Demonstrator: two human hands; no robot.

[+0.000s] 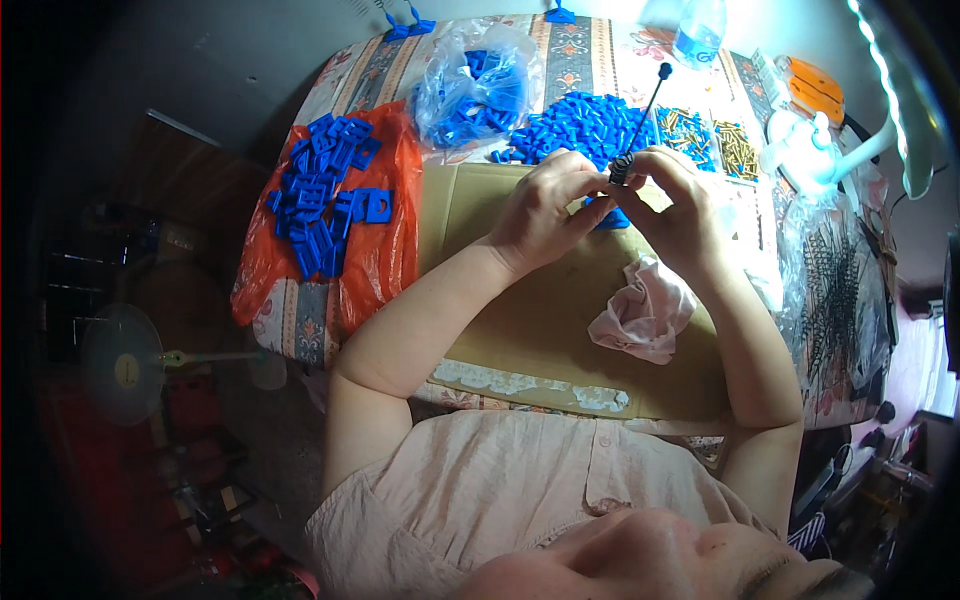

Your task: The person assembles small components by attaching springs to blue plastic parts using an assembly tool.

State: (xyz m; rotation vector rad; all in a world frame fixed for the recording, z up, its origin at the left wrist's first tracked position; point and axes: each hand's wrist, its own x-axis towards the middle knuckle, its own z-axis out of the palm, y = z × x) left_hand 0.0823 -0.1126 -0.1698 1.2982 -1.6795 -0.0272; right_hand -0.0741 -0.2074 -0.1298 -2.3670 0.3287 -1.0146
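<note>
Over the cardboard sheet, my left hand and my right hand meet with their fingertips pinched on a black coiled piece. From it a thin black rod with a small knob at its tip slants up to the right. Just under my fingers shows a blue plastic part, partly hidden by them; I cannot tell whether it is joined to the coil. A crumpled pale pink cloth lies on the cardboard below my right hand.
Blue plastic parts lie on a red plastic bag at left. Behind are a clear bag, small blue pieces and brass-coloured pins. A lamp, a bottle and black stringy pieces stand or lie right.
</note>
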